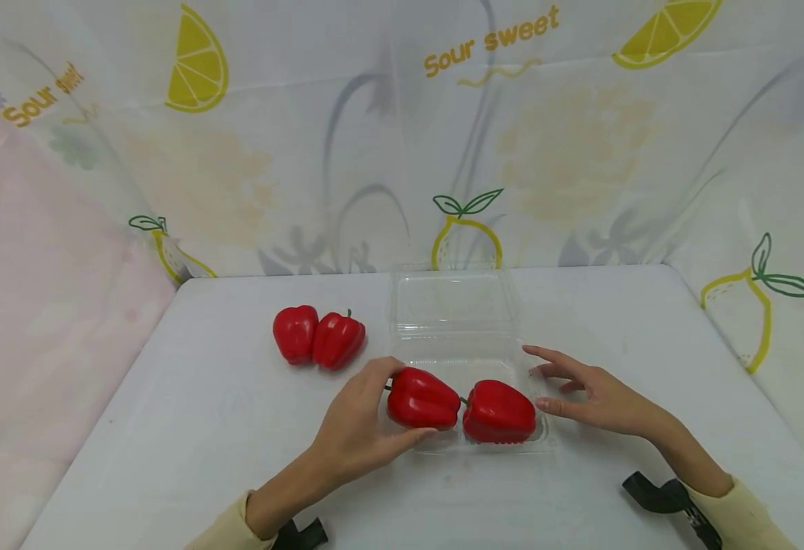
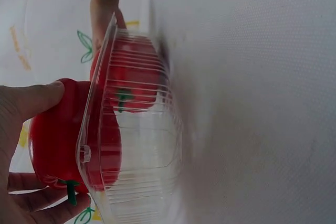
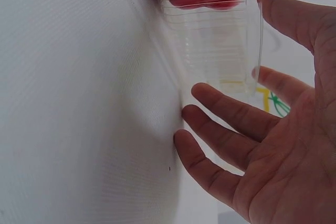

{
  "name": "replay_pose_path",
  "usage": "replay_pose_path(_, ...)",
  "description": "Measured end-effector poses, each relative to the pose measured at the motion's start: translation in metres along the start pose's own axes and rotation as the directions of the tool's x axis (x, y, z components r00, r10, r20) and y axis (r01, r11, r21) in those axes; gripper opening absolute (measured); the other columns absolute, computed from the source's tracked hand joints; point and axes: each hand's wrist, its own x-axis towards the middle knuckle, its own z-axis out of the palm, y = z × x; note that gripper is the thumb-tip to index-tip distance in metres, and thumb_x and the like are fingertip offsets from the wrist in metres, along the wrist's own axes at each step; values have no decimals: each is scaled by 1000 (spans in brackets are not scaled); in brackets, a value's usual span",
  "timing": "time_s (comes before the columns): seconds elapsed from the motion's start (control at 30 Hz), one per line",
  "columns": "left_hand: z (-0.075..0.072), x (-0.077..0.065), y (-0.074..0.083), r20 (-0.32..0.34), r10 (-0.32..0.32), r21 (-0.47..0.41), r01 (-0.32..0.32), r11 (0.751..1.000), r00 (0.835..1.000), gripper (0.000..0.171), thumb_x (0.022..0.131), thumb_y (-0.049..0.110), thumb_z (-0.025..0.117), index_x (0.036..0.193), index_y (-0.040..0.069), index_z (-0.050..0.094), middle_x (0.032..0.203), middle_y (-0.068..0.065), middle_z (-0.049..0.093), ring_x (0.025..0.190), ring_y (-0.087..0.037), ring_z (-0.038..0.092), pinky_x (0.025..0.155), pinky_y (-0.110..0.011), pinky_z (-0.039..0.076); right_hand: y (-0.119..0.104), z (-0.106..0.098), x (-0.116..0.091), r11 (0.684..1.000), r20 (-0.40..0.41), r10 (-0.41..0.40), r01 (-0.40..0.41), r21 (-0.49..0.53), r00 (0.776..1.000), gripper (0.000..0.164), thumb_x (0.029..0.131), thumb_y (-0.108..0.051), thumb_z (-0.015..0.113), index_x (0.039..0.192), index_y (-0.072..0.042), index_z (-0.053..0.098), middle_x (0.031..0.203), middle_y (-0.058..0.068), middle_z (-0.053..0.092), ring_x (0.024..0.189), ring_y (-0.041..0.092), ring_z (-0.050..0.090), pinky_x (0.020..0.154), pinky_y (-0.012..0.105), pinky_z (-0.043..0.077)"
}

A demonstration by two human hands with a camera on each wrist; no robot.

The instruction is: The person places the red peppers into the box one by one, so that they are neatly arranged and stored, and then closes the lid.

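Note:
My left hand (image 1: 357,428) grips a red bell pepper (image 1: 423,399) between thumb and fingers, over the left part of a clear plastic clamshell box (image 1: 453,373). In the left wrist view this pepper (image 2: 60,135) is partly below the box rim, its green stem toward the fingers. A second red bell pepper (image 1: 500,412) lies inside the box on the right, its stem pointing at the held one. Beside the box's right wall is my right hand (image 1: 598,397), fingers spread and holding nothing. In the right wrist view its thumb and index fingertips are right at the rim (image 3: 261,35).
Two more red bell peppers, one left (image 1: 296,334) and one right (image 1: 339,341), lie side by side on the white table (image 1: 189,412), left of the box. The box's lid (image 1: 453,300) is folded back toward the printed cloth backdrop (image 1: 388,153).

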Motion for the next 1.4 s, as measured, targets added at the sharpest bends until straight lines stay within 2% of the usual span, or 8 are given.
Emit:
replay_pose_path(0.33,6,-2,3,72,-9,116,0,993,997,81,61,40,93,127,15,52,120,3,57,103,-6,54,83,-25,54,0,0,0,1000,1,-4,4,-5,1000,74,89,-36,73,152,-24,36,138,8,54,119,27,57,86,36,54)
replay_pose_path(0.6,11,-2,3,105,-21,136,7,991,994,78,62,42,92,124,16,52,116,2,58,100,-8,55,81,-26,55,-1,0,0,1000,4,-1,1,-1,1000,74,89,-36,73,152,-23,36,139,8,54,118,26,57,86,37,54)
replay_pose_path(0.9,14,-1,0,117,3,165,-22,986,993,78,63,43,92,123,13,52,115,0,58,103,-12,55,81,-28,55,-2,0,0,1000,0,-2,2,-6,1000,75,89,-36,73,152,-25,35,140,9,53,118,26,58,86,37,54)
replay_pose_path(1.13,15,2,-5,150,45,205,-76,976,988,69,70,51,85,118,12,54,109,1,58,95,-9,52,77,-25,52,-2,0,0,1000,0,-1,1,-11,1000,75,89,-36,73,153,-25,35,140,9,53,118,26,58,86,36,54)
replay_pose_path(1.4,14,4,-9,170,67,216,-103,971,983,68,69,50,86,118,12,56,109,1,59,94,-9,52,77,-25,51,-1,0,0,1000,-2,-7,7,-12,1000,74,89,-35,73,153,-23,35,141,9,52,119,26,58,86,36,54)
